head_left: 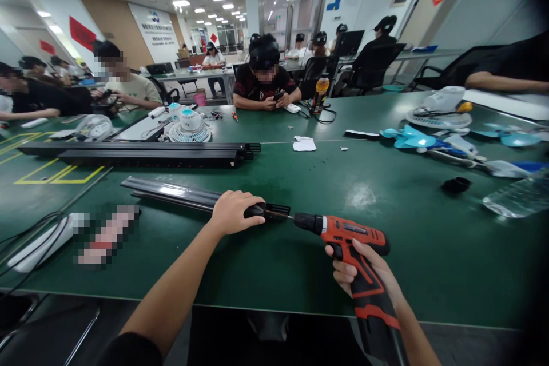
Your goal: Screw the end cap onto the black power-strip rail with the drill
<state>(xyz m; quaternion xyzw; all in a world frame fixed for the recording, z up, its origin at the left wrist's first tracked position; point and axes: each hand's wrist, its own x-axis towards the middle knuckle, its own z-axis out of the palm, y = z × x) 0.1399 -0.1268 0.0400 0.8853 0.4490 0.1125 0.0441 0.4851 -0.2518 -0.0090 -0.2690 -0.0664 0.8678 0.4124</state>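
Note:
My right hand (364,269) is wrapped round the handle of a red and black cordless drill (351,231), with the index finger near the trigger. The drill's thin bit points left and meets the slotted end of a long black metal profile (180,193) on the green table. Over that profile, close to its slotted end, my left hand (235,211) is closed, thumb on the near side and fingers across the top. Whether the bit's tip sits inside the profile cannot be made out.
More black profiles (146,154) lie behind. White fan parts (189,126) stand beyond them, and blue fan blades (412,137) lie at the right near a clear plastic bottle (518,194). White paper (304,144) lies mid-table. Across the table sits a person (266,77) holding a phone.

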